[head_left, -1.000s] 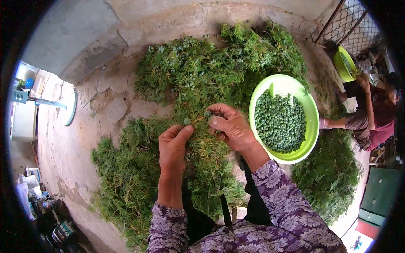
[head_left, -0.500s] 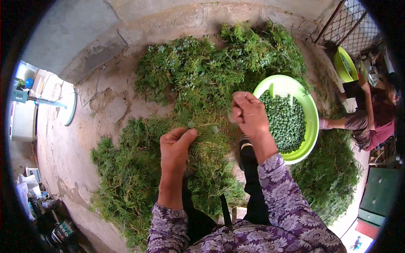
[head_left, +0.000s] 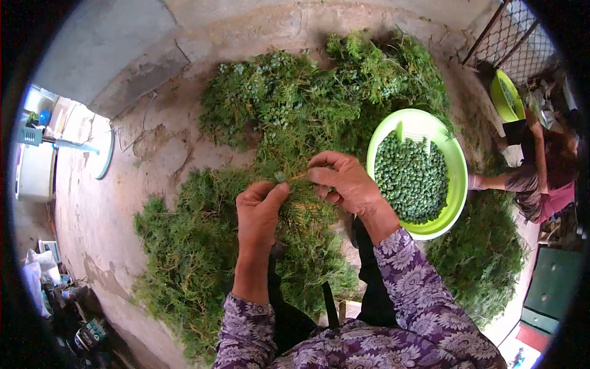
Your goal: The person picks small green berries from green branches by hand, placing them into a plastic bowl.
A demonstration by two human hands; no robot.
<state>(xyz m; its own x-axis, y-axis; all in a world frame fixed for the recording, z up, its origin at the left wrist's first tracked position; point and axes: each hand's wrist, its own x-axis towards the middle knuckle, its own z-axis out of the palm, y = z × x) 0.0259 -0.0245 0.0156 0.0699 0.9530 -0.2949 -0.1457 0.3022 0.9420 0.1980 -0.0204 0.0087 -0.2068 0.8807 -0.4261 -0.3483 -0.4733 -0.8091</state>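
My left hand [head_left: 258, 212] pinches a small green sprig [head_left: 281, 176] with its thumb and forefinger. To its right, my right hand [head_left: 347, 183] has its thumb and fingers closed on the sprig's thin, yellowish stem [head_left: 298, 177]. Leafy green branches [head_left: 307, 227] lie below both hands. Just right of my right hand stands a light green basin [head_left: 456, 178], holding many small green berries [head_left: 410, 178]. Berry-bearing branches [head_left: 276, 92] are heaped above the hands in view.
Another branch pile [head_left: 196, 246] lies at the left and one [head_left: 476, 258] below the basin. At the right sits another person [head_left: 541, 178] near a second green basin [head_left: 507, 95]. A wire mesh [head_left: 522, 43] is at the upper right.
My right hand has moved left and down, away from the basin's edge, and now meets the sprig at my left hand. My left hand has barely moved.
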